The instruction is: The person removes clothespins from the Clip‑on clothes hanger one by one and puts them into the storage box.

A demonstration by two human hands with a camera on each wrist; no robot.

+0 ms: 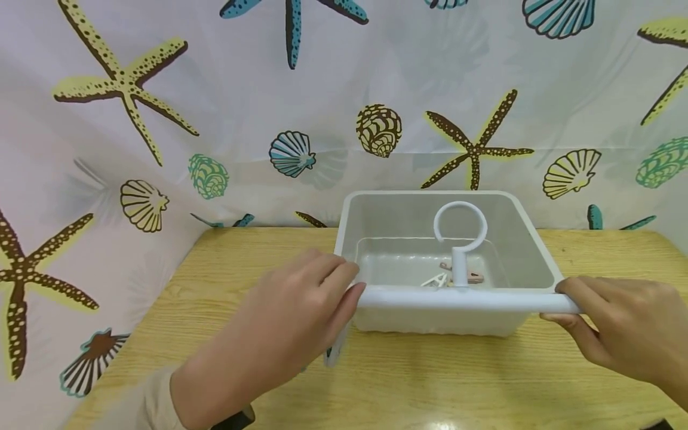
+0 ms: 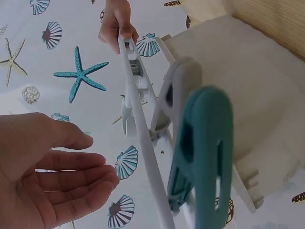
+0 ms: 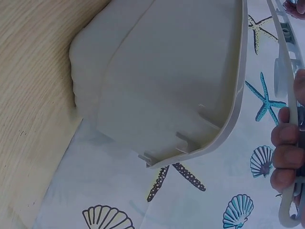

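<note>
Two table stretches (image 1: 233, 269) flank bin (image 1: 435, 322); right hand (image 1: 618, 322) grips hanger (image 1: 457, 297) end.

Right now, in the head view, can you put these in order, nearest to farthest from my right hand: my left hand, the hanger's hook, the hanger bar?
1. Hanger bar: your right hand holds its right end.
2. Hook: sticks up mid-bar.
3. Left hand: by the bar's left end.
</note>
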